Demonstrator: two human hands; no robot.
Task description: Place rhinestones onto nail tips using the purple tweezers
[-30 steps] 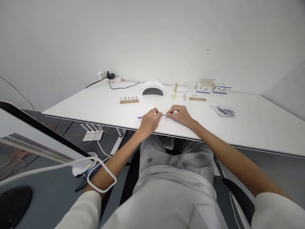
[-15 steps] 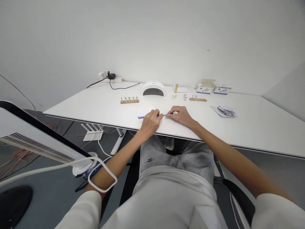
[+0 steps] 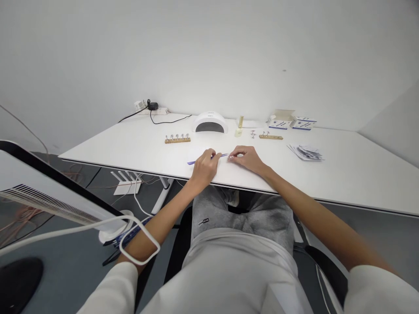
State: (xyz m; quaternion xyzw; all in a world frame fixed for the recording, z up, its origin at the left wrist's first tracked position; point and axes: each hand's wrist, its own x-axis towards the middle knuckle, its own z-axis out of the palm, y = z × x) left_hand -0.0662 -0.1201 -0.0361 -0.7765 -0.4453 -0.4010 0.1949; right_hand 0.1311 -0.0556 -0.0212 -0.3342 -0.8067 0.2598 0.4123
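Both my hands rest on the white table [image 3: 343,174] near its front edge. My left hand [image 3: 205,165] is closed around a thin purple stick [image 3: 193,162], which lies slanted with its tip pointing right. My right hand [image 3: 247,158] pinches a tiny shiny piece [image 3: 230,158] between thumb and fingertips, just beyond the stick's tip. The piece is too small to name.
Further back stand a white nail lamp [image 3: 210,122], a wooden rack with metal pegs [image 3: 177,138], a second rack [image 3: 270,136], a small gold bottle [image 3: 240,122], two white-blue boxes [image 3: 291,122], and a pile of packets [image 3: 306,152]. A power strip [image 3: 151,108] lies at the back left.
The purple stick has tilted slightly and its tip has drawn back a little from my right fingertips. Both hands stay in the same spot.
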